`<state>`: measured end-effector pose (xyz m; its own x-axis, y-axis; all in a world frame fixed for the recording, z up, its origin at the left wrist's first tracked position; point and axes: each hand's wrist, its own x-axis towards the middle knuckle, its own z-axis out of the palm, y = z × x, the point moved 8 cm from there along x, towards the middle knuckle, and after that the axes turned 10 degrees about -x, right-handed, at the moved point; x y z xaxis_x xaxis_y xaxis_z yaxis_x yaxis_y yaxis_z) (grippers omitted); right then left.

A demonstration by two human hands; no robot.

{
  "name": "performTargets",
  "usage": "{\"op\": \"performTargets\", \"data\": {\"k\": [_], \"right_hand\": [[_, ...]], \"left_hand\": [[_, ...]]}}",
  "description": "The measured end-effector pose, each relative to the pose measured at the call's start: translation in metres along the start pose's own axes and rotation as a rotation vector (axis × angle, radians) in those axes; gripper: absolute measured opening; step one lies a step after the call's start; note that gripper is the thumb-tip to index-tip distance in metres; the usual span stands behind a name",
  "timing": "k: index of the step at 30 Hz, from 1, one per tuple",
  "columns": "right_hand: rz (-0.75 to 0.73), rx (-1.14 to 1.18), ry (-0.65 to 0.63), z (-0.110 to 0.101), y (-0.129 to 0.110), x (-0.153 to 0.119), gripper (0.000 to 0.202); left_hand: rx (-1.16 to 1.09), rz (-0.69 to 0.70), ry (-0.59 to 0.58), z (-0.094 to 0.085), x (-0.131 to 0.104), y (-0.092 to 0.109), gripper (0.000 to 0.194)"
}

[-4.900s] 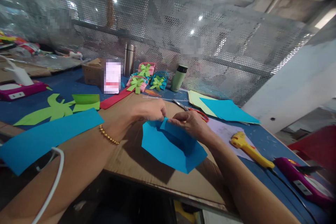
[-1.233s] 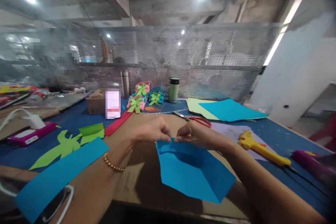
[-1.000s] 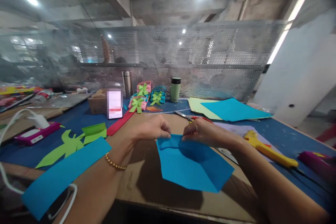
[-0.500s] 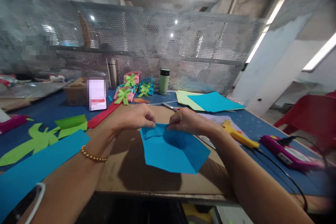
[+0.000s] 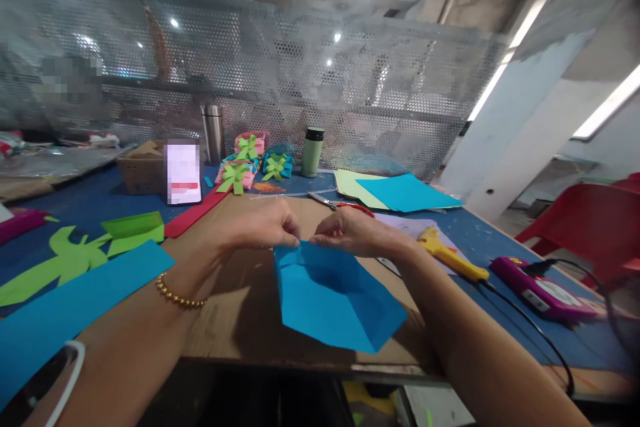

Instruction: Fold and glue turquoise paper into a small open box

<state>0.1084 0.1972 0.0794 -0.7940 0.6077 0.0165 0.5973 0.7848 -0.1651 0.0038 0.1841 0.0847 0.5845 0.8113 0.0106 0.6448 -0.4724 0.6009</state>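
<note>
A folded sheet of blue paper, its sides bent up like a shallow open box, is held over the brown cardboard. My left hand pinches its far edge near the left corner, thumb and fingers closed. Close beside it, my right hand grips the same edge, fingers curled in a pinch. Scissors with red handles lie just behind my right hand. To the right of that forearm rests a yellow glue gun with a black cord.
A blue paper strip and green paper cutouts lie at left, near a red strip. Behind are small paper baskets, a green tumbler, a steel flask and a phone. A purple device sits at right.
The blue paper has shifted slightly nearer and to the right, its front tilting lower. My right hand has slid a little left along the edge, closer to my left hand.
</note>
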Motion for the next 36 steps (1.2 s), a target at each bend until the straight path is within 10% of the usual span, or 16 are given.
{"op": "performTargets", "data": {"k": [36], "right_hand": [[0.044,-0.116,-0.006,-0.015,0.009,-0.008,0.019]], "left_hand": [[-0.221,0.006,-0.062,-0.001,0.006,-0.023,0.020]]}}
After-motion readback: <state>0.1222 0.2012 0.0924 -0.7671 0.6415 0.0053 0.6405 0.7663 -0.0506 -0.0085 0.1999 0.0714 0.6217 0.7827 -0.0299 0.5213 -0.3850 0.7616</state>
